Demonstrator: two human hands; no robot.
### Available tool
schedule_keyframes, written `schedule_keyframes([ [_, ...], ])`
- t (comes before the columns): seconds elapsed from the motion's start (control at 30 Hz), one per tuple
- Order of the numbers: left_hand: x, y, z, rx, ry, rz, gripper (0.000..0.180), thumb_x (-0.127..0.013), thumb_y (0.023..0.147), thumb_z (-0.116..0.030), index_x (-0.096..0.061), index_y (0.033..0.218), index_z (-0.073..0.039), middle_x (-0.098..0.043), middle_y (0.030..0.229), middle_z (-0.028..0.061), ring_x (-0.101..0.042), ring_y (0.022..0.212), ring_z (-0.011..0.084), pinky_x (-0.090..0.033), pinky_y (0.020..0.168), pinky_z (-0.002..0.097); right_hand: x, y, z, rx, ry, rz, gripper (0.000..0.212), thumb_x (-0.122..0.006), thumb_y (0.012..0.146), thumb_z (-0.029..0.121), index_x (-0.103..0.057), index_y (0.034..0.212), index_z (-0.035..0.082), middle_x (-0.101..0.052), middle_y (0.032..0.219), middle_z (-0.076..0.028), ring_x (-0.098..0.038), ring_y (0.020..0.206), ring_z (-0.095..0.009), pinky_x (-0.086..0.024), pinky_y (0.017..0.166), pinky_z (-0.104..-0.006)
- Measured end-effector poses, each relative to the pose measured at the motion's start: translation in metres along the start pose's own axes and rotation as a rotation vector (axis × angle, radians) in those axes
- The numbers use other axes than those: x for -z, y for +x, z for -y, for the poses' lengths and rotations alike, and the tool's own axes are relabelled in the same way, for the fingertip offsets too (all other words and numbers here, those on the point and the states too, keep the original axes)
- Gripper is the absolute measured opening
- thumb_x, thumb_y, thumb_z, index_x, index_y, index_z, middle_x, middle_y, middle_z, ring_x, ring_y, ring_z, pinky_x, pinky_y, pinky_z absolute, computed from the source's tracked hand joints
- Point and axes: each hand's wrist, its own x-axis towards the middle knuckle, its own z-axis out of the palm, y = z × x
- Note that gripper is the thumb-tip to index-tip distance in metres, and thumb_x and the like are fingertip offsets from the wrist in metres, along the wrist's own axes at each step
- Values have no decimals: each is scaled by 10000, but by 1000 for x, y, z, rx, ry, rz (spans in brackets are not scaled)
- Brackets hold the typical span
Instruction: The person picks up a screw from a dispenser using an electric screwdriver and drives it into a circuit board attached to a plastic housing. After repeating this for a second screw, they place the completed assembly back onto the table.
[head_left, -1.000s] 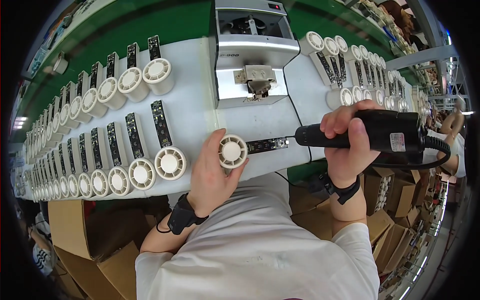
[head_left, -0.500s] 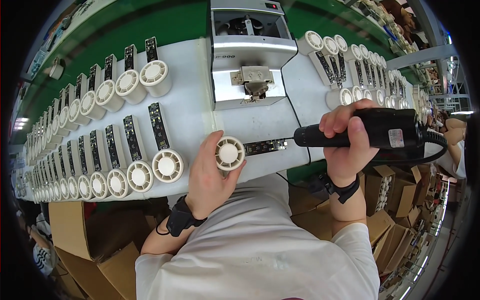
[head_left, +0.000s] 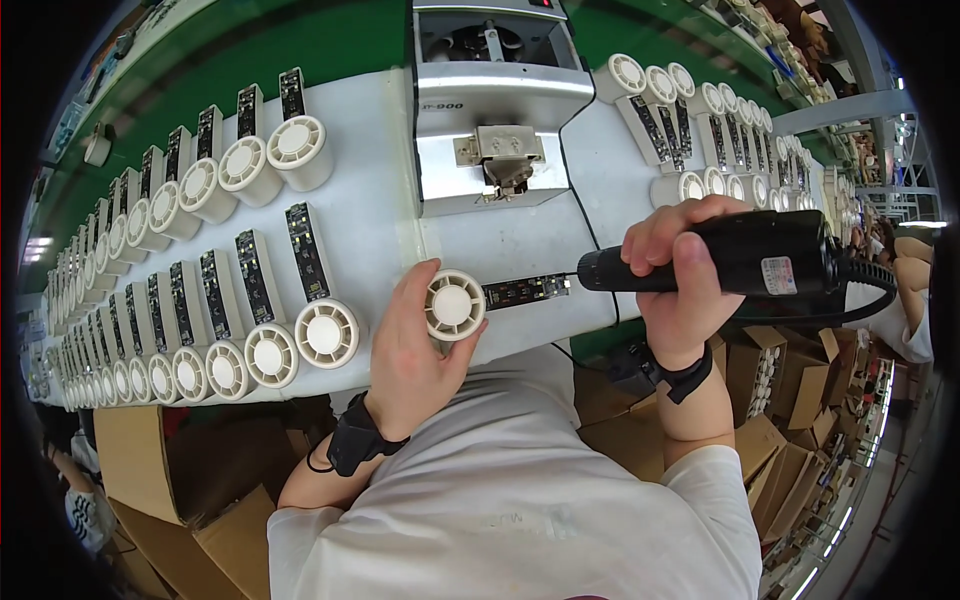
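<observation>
My left hand (head_left: pixel 412 350) is closed around the round vented end of a white appliance housing (head_left: pixel 455 306), thumb on its near side and fingers on the left. From that end a narrow handle points right, with a dark circuit board (head_left: pixel 518 292) lying in it. My right hand (head_left: pixel 688 285) grips a black electric screwdriver (head_left: pixel 765 250), held sideways with its nose toward the left. Its thin bit meets the far right end of the board, by a small light-coloured part; whether it touches a screw is too small to tell.
Two rows of similar white housings (head_left: pixel 327 332) with boards stand on the left of the white worktop (head_left: pixel 380 150); more stand at the right. A metal machine (head_left: pixel 500 95) stands at the back centre. A black cable (head_left: pixel 875 315) trails from the screwdriver. Cardboard boxes (head_left: pixel 140 460) stand below.
The whole view has shifted slightly. The screwdriver's nose has come a little closer to the board's end. My left hand keeps its hold on the housing.
</observation>
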Motion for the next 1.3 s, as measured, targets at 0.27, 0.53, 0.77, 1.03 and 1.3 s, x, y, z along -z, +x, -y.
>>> schedule_keyframes([
  [0.27,-2,0,0,2,7,-9,676,-778,767,-56,-404,1321,43,-555,1224,216,-621,1015,329,-508,853,370,-3,-2,-1,-8,-34,-6,206,-590,882,106,-460,1036,64,-497,701,-53,-485,586,-159,-455,580,-347],
  [0.53,-1,0,0,-4,1,-26,671,-777,760,-56,-406,1311,43,-551,1215,224,-618,1004,351,-511,845,381,-1,7,2,-53,-63,141,278,-592,880,111,-472,1125,59,-502,710,-54,-482,589,-167,-454,604,-356],
  [0.77,0,0,0,-12,14,-40,676,-782,755,-73,-403,1302,42,-549,1202,231,-610,1002,374,-510,840,399,-50,45,14,162,80,120,282,-580,888,99,-475,1144,43,-513,699,-64,-491,602,-178,-458,620,-364],
  [1.03,0,0,-4,-28,-14,-29,668,-778,762,-86,-403,1300,43,-549,1188,231,-605,1001,384,-506,849,406,-75,63,2,202,-104,159,247,-551,890,58,-470,1118,6,-542,705,-80,-511,619,-172,-478,620,-357],
  [1.3,1,0,-1,-14,6,-32,653,-778,762,-86,-418,1293,42,-555,1170,223,-606,996,377,-507,841,404,-55,42,17,25,-53,105,257,-563,885,76,-473,1124,43,-516,706,-61,-493,609,-160,-465,596,-335],
])
